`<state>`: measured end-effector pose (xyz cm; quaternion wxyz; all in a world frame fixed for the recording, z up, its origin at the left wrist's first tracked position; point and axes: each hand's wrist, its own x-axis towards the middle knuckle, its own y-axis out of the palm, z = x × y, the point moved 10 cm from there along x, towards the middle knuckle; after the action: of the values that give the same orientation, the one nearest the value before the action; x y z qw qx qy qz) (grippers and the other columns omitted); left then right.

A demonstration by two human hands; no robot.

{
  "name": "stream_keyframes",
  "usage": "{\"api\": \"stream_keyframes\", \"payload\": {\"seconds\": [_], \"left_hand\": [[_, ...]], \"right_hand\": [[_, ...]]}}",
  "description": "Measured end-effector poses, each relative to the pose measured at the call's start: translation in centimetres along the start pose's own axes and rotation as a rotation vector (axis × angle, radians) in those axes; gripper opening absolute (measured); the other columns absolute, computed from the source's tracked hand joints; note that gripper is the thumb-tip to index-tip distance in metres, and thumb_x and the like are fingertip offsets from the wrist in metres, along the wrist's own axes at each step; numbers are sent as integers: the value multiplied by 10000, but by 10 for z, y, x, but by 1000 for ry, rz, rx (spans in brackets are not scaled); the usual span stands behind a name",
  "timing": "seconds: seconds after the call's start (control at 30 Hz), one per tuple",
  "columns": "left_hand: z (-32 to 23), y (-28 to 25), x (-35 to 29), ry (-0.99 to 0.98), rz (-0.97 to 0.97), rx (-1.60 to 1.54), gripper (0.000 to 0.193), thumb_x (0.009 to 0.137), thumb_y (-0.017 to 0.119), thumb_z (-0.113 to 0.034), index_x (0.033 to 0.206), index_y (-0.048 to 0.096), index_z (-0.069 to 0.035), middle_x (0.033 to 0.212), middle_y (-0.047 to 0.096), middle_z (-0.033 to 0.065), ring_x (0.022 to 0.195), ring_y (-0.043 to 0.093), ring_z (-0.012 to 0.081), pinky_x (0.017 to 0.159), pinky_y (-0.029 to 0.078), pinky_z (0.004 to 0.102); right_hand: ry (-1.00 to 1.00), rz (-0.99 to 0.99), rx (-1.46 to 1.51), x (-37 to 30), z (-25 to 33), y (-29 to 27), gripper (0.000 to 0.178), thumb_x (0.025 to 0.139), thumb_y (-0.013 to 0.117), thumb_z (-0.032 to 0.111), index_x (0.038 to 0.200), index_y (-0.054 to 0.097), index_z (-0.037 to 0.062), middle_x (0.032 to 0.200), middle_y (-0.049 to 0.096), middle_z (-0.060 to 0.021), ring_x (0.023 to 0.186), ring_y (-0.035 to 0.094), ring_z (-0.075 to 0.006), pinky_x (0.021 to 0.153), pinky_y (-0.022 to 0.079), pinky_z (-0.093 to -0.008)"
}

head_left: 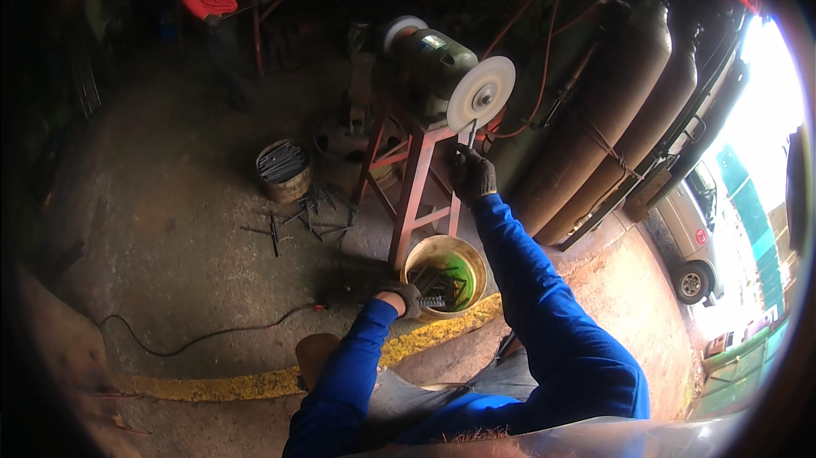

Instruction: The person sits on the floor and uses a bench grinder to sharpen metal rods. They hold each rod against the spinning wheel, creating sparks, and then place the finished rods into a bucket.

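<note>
Grey rod (473, 131), clamped in the right hand (473, 176), sits by six o'clock on the white wheel (464, 101). The left hand (405, 297) is closed on a ridged bar (433, 301) at the bucket (441, 244)'s eight o'clock. A loose grip could let a spinning wheel fling the rod.

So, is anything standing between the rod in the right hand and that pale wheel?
Nothing visible does: the right hand holds the rod, its tip at the lower edge of the pale wheel; I can't tell whether they touch.
</note>
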<state>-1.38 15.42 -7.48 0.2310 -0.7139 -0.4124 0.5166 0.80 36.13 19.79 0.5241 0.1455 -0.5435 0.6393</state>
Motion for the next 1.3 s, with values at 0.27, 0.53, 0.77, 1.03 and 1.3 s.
{"api": "stream_keyframes", "payload": {"seconds": [0.27,0.53,0.77,1.03,1.3], "left_hand": [[-8,2,-2,46,25,-29,486,727,669,-348,1156,628,-122,1198,596,156,1090,582,330,940,456,428],[-11,-4,-14,79,-46,2,417,726,670,-345,1068,671,-106,1121,633,147,1032,616,319,887,486,431],[-17,-4,-20,99,-24,22,421,730,662,-340,1075,669,-98,1117,636,146,1037,615,317,884,489,424],[-14,1,-10,50,20,78,435,733,650,-339,1090,663,-91,1105,642,148,1037,616,315,894,487,414],[0,9,-10,12,46,38,461,733,654,-369,1118,653,-116,1159,619,144,1073,597,317,921,471,425]], "right_hand": [[367,187,380,-8,-33,28,278,767,538,81,1030,608,25,835,642,-97,750,639,-254,663,512,-321],[-101,283,-392,0,0,36,269,688,587,116,945,651,64,868,661,-77,841,636,-237,718,514,-339],[-278,260,-443,-4,-21,53,196,728,568,173,902,642,120,728,618,-20,736,620,-200,641,498,-341],[498,613,696,-22,-73,97,125,887,378,230,867,479,159,599,483,-13,507,507,-216,434,373,-361],[-8,550,111,-12,-19,68,186,848,444,217,1007,514,150,617,503,-14,557,552,-205,472,416,-361]]}}
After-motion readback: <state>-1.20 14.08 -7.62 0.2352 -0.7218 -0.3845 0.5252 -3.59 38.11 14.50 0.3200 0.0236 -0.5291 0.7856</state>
